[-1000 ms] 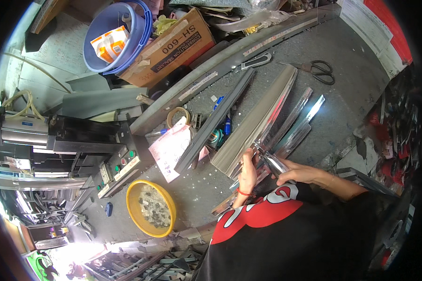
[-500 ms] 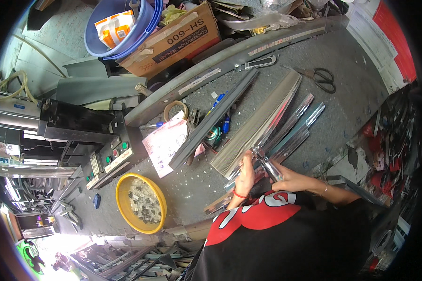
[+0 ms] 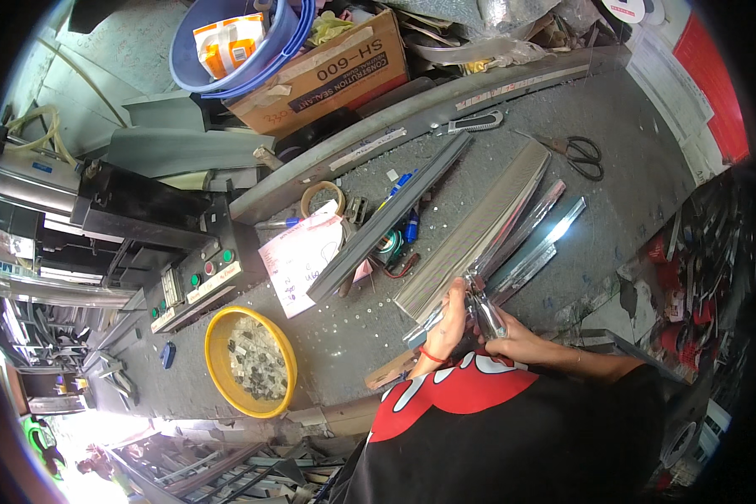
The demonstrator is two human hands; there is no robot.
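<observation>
My right hand (image 3: 519,343) is closed around the lower end of shiny metal hand pliers (image 3: 484,312), whose handles spread a little. Beside the pliers' head, my left hand (image 3: 447,326) has its fingers curled in with the thumb up; what they grip is hidden. Under and beyond both hands lie several shiny strips (image 3: 539,245), fanned out on the bench. Left of them is a bundle of long beige-grey strips (image 3: 487,227). A dark grey profile (image 3: 395,214) lies farther left, across some small tools.
A yellow basin (image 3: 292,370) of small cut pieces stands at left. Near it are a button panel (image 3: 202,290), a pink-white paper (image 3: 290,265) and a tape roll (image 3: 307,200). Scissors (image 3: 584,158) and a utility knife (image 3: 476,123) lie at the back, before a cardboard box (image 3: 319,80) and blue tubs (image 3: 185,63).
The view has shifted slightly. Both hands stay together at the pliers, which now stand more upright, with their handles appearing farther apart.
</observation>
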